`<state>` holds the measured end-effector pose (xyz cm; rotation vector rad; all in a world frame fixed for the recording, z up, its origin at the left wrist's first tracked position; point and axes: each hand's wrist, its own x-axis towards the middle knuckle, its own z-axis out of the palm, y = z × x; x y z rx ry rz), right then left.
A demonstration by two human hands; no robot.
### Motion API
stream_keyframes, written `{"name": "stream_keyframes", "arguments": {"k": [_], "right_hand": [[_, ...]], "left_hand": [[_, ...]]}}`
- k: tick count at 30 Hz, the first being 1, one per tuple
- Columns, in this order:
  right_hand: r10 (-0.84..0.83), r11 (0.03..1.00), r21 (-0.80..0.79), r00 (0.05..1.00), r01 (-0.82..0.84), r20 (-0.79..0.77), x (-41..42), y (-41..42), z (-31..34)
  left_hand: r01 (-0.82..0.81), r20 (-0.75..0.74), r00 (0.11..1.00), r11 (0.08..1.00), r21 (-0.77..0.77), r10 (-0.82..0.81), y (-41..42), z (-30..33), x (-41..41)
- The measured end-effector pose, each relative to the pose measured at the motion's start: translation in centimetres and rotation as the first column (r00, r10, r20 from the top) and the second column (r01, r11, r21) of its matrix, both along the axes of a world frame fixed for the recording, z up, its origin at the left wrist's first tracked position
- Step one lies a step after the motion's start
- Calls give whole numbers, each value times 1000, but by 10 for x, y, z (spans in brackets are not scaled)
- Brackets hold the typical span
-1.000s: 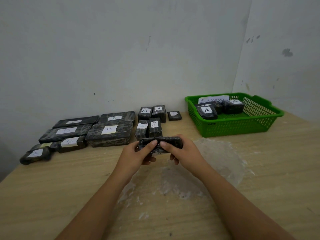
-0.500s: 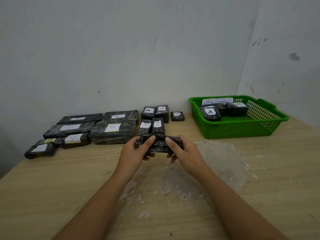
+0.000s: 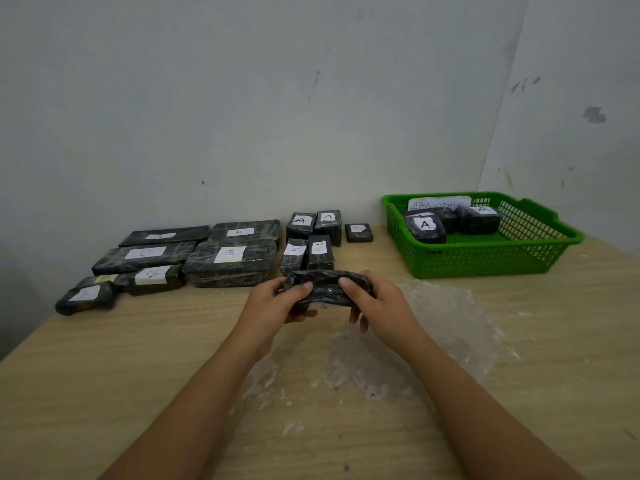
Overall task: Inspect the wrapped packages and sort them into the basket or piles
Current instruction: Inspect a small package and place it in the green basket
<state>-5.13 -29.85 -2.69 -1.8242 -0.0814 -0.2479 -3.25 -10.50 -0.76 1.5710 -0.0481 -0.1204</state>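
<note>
- Head view: both hands hold one package above the table, in front of the small piles.
- Left hand and right hand each pinch an end, thumbs on top, fingers curled beneath.
- Handling, as a judgement: the black wrap looks glossy and crinkled, so probably a little slippery; the package seems light and fairly firm. Gripping the two short ends suits turning it.
- Its white label faces down and toward the person; an "A" seems to show, but only partly.
- Basket carries a sign reading "ABNormal"; packages inside show "A".
- Piles at left show "A", "B" and "D" labels.
</note>
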Motion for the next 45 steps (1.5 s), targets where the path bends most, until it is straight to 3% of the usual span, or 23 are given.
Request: {"name": "stream_keyframes", "arguments": {"k": [6, 13, 21, 27, 33, 45], "right_hand": [[170, 984, 50, 985, -170, 20, -5, -8, 5], [85, 982, 168, 996, -87, 18, -4, -11, 9], [71, 964, 251, 995, -85, 64, -7, -7, 15], [20, 998, 56, 995, -26, 102, -7, -5, 11], [49, 979, -206, 971, 0, 235, -12, 3, 12], [182, 974, -165, 972, -156, 152, -15, 1, 14]], "left_hand": [[6, -83, 997, 999, -42, -9, 2, 4, 1], [97, 6, 995, 994, 53, -97, 5, 7, -5], [105, 19, 994, 994, 31, -106, 5, 1, -3], [100, 33, 994, 992, 81, -103, 3, 4, -5], [207, 0, 978, 965, 161, -209, 4, 4, -7], [253, -27, 968, 959, 124, -251, 7, 6, -8]]}}
